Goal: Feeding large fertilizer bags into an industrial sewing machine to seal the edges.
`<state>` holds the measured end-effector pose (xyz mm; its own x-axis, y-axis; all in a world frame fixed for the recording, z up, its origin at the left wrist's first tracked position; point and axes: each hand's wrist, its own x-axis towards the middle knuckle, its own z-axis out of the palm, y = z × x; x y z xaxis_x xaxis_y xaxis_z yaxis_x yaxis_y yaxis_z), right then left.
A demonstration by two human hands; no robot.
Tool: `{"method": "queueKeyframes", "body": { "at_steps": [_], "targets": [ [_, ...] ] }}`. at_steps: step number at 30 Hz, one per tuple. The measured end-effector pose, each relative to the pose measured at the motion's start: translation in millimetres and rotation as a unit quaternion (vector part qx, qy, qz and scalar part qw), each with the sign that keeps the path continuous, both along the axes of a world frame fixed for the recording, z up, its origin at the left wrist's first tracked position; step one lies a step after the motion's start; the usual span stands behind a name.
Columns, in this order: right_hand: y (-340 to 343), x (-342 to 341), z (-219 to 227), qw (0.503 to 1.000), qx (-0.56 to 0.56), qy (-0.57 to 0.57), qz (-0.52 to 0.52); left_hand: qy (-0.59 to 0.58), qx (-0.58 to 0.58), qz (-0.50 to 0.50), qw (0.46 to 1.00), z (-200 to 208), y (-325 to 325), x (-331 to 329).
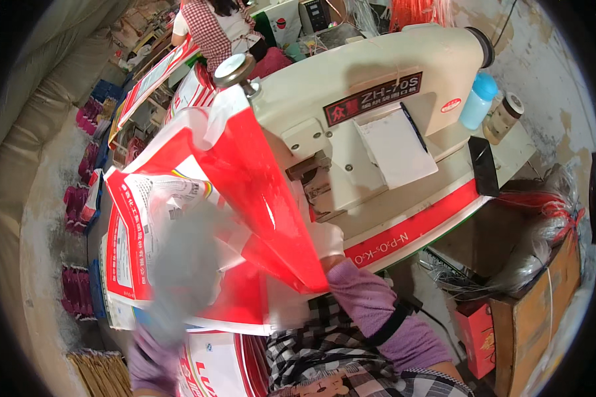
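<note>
Both gloved hands, left [182, 264] blurred and right [326, 239], grip the red-and-white woven sack [245, 178].

Your right hand [326, 239] wears a white cloth glove, and above it a loose purple fabric sleeve cover [384, 311] runs up the forearm, cinched partway by a black strap with a small buckle. Your left hand [182, 268] is a grey, motion-blurred shape, so its glove cannot be made out; a purple sleeve [149, 360] shows below it. At the lower edge, your black-and-white checked garment [318, 360] carries a small cartoon patch.
</note>
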<state>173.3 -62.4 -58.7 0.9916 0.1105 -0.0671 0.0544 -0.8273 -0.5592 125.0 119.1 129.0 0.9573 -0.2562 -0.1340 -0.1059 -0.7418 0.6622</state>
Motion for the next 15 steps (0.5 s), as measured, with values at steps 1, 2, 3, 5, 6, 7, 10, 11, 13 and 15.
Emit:
{"method": "queueKeyframes", "body": {
  "at_steps": [1, 2, 3, 5, 6, 7, 10, 11, 13, 15],
  "targets": [
    [-6, -8, -4, 1.000, 0.003, -0.014, 0.016, -0.177, 0.052, 0.028, 0.982, 9, 78, 49],
    [-11, -13, -9, 0.999, 0.008, -0.030, 0.030, -0.399, 0.274, -0.058, 0.873, 36, 59, 99],
    [-15, -20, -7, 0.999, 0.014, -0.043, 0.024, -0.375, 0.376, -0.045, 0.846, 28, 113, 133],
    [-17, -41, -1, 0.993, 0.046, -0.052, 0.099, -0.327, 0.483, 0.010, 0.812, 1, 258, 182],
    [-33, -46, -8, 0.996, 0.032, -0.051, 0.072, -0.236, 0.419, 0.192, 0.855, -22, 236, 199],
    [-38, -54, 6, 0.967, 0.091, -0.211, 0.107, -0.324, 0.438, 0.176, 0.820, -19, 300, 201],
    [-59, -64, 38, 0.921, 0.192, -0.300, 0.159, -0.469, 0.433, 0.188, 0.747, 5, 281, 229],
    [-57, -72, 51, 0.908, 0.276, -0.243, 0.201, -0.525, 0.377, 0.122, 0.753, 47, 275, 225],
    [-43, -70, 91, 0.891, 0.296, -0.270, 0.215, -0.466, 0.666, 0.249, 0.527, 160, 358, 175],
    [-50, -62, 80, 0.931, 0.266, -0.222, 0.113, -0.594, 0.015, 0.034, 0.803, 170, 258, 117]
  ]
}}
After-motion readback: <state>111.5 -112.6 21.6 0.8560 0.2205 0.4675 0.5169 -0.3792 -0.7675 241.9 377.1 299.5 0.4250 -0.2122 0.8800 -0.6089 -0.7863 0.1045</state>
